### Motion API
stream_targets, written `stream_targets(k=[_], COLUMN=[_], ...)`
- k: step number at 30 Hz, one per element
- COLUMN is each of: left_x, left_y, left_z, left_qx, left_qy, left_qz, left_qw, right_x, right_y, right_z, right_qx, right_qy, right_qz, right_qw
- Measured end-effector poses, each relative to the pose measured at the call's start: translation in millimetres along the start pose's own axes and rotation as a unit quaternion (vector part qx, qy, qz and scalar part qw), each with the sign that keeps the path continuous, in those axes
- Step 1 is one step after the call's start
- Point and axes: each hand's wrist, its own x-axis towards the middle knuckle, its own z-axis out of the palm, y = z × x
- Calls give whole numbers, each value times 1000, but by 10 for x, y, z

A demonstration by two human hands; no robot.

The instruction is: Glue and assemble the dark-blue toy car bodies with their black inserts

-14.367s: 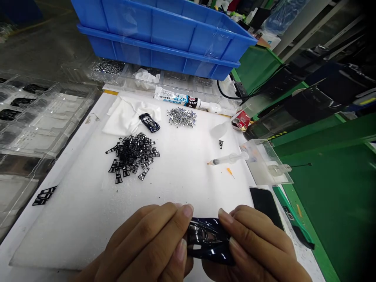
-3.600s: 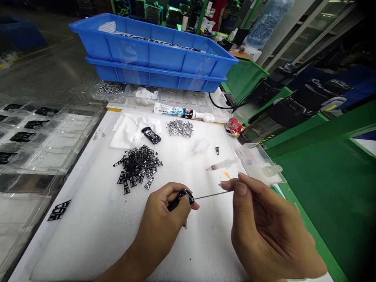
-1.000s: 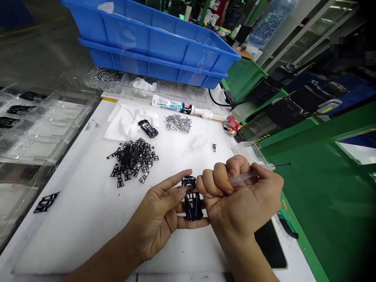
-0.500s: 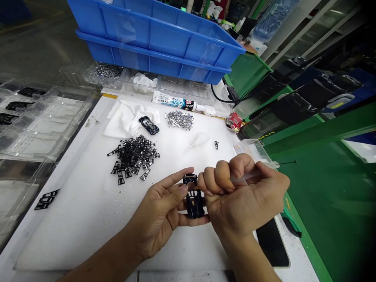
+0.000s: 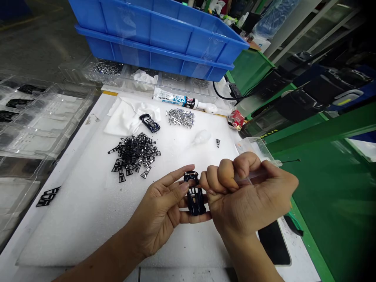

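Note:
Between the thumb and fingers of my left hand [image 5: 164,211] is a small dark, glossy toy car body [image 5: 196,201] with cut-out openings, held above the white foam sheet [image 5: 88,227]. My right hand [image 5: 249,196] is curled tightly beside it, fingertips close to the car body's right side. A translucent plastic thing [image 5: 248,180] shows inside that fist; most of it is hidden, and I cannot tell its kind. Beyond my left hand lies a heap of small black frame-shaped parts [image 5: 135,154]. One single black part [image 5: 217,143] lies off to the right.
Farther back are a second dark car body [image 5: 149,123] on a white cloth [image 5: 120,117], a pile of small silvery parts [image 5: 180,117] and a glue tube [image 5: 173,98]. Blue bins [image 5: 158,39] stand behind. Clear trays [image 5: 67,113] line the left; a black phone-like slab [image 5: 274,243] lies right.
The view has shifted slightly. My right hand has moved a little to the right in the picture; both hands keep their grip.

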Motion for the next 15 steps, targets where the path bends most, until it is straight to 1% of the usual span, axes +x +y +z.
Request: stream_targets(k=[8, 12, 15], left_x=[-13, -2, 4], left_y=[9, 4, 5], left_z=[24, 39, 39], left_qx=[-6, -1, -4], left_qy=[1, 10, 7], left_qz=[0, 4, 6], left_qw=[1000, 1000, 1000], right_x=[-21, -84, -151], right_y=[-14, 0, -62], right_z=[2, -7, 4], right_qx=[2, -19, -50], right_qy=[-2, -20, -35], right_qz=[-29, -64, -87], right_qw=[1000, 998, 994])
